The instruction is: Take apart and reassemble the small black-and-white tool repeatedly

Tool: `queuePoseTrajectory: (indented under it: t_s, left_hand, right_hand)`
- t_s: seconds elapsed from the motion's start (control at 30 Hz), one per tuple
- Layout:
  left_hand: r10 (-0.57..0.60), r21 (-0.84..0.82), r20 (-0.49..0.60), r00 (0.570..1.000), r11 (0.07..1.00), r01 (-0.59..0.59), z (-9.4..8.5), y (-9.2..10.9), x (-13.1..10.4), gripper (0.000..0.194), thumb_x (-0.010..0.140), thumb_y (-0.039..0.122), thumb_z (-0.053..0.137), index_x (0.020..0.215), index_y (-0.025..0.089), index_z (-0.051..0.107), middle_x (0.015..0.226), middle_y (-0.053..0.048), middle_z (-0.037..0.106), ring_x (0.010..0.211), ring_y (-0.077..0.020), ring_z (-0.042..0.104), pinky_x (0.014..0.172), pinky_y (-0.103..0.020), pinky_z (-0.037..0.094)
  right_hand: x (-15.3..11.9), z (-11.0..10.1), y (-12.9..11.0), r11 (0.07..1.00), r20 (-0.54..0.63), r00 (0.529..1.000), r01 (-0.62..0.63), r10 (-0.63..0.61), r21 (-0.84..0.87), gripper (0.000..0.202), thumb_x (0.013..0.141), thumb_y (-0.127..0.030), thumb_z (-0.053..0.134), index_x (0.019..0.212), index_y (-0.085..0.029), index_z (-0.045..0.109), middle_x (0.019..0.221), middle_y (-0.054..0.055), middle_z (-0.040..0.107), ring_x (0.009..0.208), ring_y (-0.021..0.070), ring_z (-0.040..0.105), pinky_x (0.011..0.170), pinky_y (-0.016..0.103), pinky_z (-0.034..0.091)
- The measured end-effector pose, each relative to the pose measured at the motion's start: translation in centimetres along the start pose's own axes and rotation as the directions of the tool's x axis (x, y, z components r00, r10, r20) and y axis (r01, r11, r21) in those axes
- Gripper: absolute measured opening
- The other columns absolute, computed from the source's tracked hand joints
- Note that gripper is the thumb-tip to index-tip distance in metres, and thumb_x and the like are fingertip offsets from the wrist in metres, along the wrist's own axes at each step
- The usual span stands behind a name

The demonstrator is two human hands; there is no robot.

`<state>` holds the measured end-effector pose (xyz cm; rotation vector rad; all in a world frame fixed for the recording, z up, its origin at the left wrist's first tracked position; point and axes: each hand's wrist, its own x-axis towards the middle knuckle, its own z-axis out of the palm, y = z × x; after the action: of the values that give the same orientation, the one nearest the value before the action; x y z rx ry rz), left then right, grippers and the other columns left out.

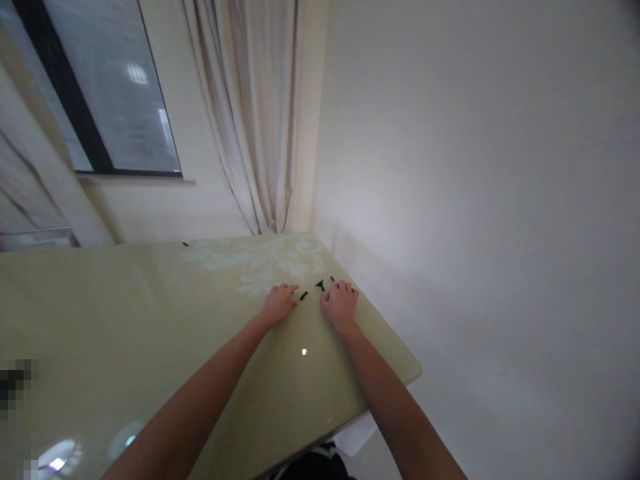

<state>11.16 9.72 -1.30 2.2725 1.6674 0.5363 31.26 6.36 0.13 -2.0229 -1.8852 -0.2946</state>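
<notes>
My right hand is closed around the handle of a small razor, whose dark T-shaped head sticks out past my thumb. Most of the handle is hidden by my fingers. My left hand rests on the table with its fingers stretched out and apart, holding nothing. Just beyond its fingertips lies a small black oblong piece, between the two hands. A second small dark piece lies just past my right hand, near the table's right edge. Both pieces are too small to name with certainty.
The glossy cream table has a pale floral pattern at its far end and a rounded right corner. Another small dark piece lies at its far edge. A wall borders the right side; curtains and a window stand behind.
</notes>
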Motion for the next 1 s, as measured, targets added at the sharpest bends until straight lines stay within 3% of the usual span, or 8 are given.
queuePoseTrajectory:
  t_s: [0.1,0.2,0.67,1.0]
  left_hand:
    - [0.017,0.020,0.046,0.999,1.000,-0.018,0.1,0.2,1.4,0.053,0.086,0.027,0.066,0.138,0.037,0.063,0.138,-0.010,0.063,0.125,-0.0354,0.054,0.101,-0.050,0.042]
    - [0.055,0.034,0.068,0.996,0.998,-0.058,0.1,0.1,1.9,0.041,0.089,0.030,0.064,0.128,0.041,0.070,0.135,-0.008,0.063,0.124,-0.0345,0.054,0.100,-0.050,0.042]
    - [0.118,0.084,-0.035,0.992,0.990,-0.115,0.3,1.5,0.2,0.036,0.104,0.031,0.042,0.121,0.034,0.073,0.128,-0.008,0.064,0.121,-0.0285,0.053,0.101,-0.043,0.042]
    - [0.085,0.066,-0.076,0.993,0.995,-0.080,0.7,3.0,0.6,0.027,0.101,0.033,0.052,0.104,0.025,0.078,0.114,-0.011,0.068,0.114,-0.0274,0.058,0.099,-0.040,0.044]
  right_hand:
    - [-0.1,-0.1,-0.2,0.999,-0.003,1.000,0.028,-0.029,-0.014,0.030,0.094,-0.035,0.058,0.110,-0.014,0.072,0.121,0.020,0.065,0.115,0.0324,0.052,0.098,0.045,0.034]
    - [-0.2,0.0,-0.3,0.999,-0.002,0.999,0.036,-0.036,-0.016,0.029,0.094,-0.035,0.058,0.109,-0.014,0.072,0.120,0.019,0.066,0.114,0.0321,0.052,0.098,0.044,0.033]
    - [-0.2,0.3,-0.4,0.999,0.028,0.999,0.043,-0.044,0.015,0.027,0.097,-0.036,0.056,0.107,-0.016,0.071,0.116,0.018,0.069,0.114,0.0315,0.055,0.098,0.043,0.032]
    - [-0.1,0.6,-0.7,0.999,0.017,0.999,0.044,-0.044,0.006,0.028,0.098,-0.035,0.055,0.109,-0.014,0.070,0.114,0.019,0.070,0.112,0.0309,0.057,0.095,0.042,0.034]
